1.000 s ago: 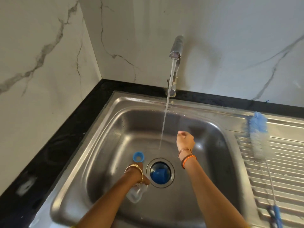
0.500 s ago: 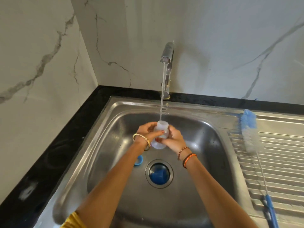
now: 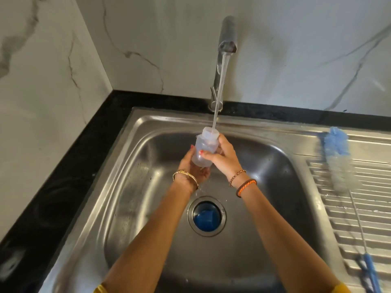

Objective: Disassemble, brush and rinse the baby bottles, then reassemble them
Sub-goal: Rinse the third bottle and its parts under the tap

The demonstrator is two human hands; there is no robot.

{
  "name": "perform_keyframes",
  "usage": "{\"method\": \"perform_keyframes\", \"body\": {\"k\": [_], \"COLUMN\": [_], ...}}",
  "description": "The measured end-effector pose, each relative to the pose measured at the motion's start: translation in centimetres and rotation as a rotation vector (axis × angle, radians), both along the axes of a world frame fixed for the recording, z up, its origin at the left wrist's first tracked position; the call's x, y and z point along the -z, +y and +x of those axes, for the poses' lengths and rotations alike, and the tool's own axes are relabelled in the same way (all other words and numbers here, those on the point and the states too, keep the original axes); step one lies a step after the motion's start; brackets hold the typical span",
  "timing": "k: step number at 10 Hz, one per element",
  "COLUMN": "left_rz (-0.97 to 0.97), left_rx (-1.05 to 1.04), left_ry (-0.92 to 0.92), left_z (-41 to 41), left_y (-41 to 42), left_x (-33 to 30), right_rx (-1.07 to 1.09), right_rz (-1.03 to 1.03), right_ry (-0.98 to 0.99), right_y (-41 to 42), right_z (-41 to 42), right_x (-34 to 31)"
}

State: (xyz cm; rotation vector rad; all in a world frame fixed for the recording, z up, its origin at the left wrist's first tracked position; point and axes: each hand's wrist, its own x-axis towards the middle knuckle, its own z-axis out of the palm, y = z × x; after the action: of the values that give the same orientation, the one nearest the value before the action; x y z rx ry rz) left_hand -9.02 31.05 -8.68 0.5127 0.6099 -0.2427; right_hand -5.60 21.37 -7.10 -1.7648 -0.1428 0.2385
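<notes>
Stainless steel fills most of the view: a sink [image 3: 135, 166] set into a black tabletop [image 3: 69, 166], seen from above through a head-worn camera, with white marble-patterned walls [image 3: 42, 81] meeting in a corner behind it. A metal tap [image 3: 225, 45] rises at the back edge, and a thin stream of water [image 3: 219, 92] falls from it into the open mouth of a clear baby bottle [image 3: 205, 149], which has no cap or teat on it. Both of the person's hands hold this bottle over the middle of the basin, roughly upright and tilted slightly. The left hand [image 3: 190, 166] cups the base from below, its fingers curled up around the lower part; a gold bangle circles that wrist. The right hand [image 3: 224, 157] wraps the bottle's side, thumb across the front and fingers curled behind it; a beaded bracelet and an orange-and-black cord sit on that wrist. Each grip is closed around the bottle. Below the hands, the round drain [image 3: 206, 216] shows something blue inside it. To the right, on the ribbed draining board [image 3: 359, 208], lies a bottle brush [image 3: 338, 161] with a blue tuft at its far end, white bristles, a thin wire shaft and a blue handle near the bottom edge.
</notes>
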Motion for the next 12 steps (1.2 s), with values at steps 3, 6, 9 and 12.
{"method": "perform_keyframes", "body": {"k": [3, 6, 9, 12], "left_rz": [0.168, 0.916, 1.363, 0.076], "left_rx": [-0.106, -0.088, -0.037, -0.190], "left_ry": [-0.085, -0.429, -0.675, 0.280], "left_z": [0.0, -0.5, -1.8, 1.2], "left_y": [-0.3, 0.8, -0.7, -1.2], "left_x": [-2.5, -4.4, -3.3, -5.2], "right_rx": [0.324, 0.362, 0.421, 0.097], "right_rz": [0.406, 0.654, 0.552, -0.046], "right_ry": [0.240, 0.436, 0.627, -0.182], "right_y": [2.0, 3.1, 2.4, 2.1], "right_z": [-1.5, -1.2, 0.0, 0.5], "right_x": [-0.9, -3.9, -4.8, -5.4]}}
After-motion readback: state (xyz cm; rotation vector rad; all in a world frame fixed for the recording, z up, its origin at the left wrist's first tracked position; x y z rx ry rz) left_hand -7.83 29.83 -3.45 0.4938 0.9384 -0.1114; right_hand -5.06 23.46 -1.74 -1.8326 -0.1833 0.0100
